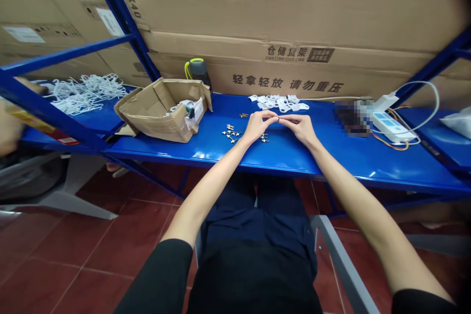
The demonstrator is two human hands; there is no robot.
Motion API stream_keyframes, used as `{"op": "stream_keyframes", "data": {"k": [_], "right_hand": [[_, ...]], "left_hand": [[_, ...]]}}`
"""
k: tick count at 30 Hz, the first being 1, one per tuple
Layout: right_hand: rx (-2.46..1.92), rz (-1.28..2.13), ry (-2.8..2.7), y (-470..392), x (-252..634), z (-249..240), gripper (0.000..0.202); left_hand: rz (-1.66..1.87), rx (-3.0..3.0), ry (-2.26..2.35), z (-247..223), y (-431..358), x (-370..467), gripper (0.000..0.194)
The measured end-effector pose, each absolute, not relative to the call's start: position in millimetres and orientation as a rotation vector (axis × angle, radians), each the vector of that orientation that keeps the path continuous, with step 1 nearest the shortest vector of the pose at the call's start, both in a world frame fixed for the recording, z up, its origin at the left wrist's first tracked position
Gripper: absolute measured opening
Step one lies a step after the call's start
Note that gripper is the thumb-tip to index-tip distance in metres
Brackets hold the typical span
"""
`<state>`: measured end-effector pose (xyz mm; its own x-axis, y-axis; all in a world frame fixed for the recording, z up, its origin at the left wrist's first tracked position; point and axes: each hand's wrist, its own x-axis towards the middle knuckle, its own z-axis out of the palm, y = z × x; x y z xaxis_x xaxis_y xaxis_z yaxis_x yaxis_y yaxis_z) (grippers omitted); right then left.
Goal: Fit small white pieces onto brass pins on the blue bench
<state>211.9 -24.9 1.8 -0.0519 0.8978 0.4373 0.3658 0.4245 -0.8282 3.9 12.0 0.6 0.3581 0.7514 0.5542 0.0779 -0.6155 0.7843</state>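
Note:
Above the blue table (206,149), my left hand (258,125) and my right hand (300,126) meet at the fingertips. Both hands are pinched closed on a tiny dark object (278,118), too small to name. Several small metal pins (231,132) lie to the left of my left hand, and a few more (264,138) lie just under it. Brass-coloured pieces (243,115) rest a little behind. Farther back, near the cardboard, is a loose pile of white plastic pieces (279,103).
An open cardboard box (158,122) holding small parts stands at left, a dark bottle (199,71) behind it. White wires (84,93) cover the far-left table beside a partly visible person. At right are a power strip (393,125) and cables. Blue posts (127,19) frame the table.

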Motion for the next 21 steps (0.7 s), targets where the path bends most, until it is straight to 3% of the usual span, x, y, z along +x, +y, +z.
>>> {"op": "stream_keyframes", "data": {"k": [8, 21], "right_hand": [[-1.183, 0.594, -1.603, -22.8, 211.1, 1.7, 0.046], [-1.125, 0.57, -1.639, -28.0, 208.8, 5.6, 0.039]], "left_hand": [[1.249, 1.91, 0.763, -0.8, 15.8, 3.2, 0.016], [1.225, 1.949, 0.794, 1.1, 10.8, 1.1, 0.016]]}}
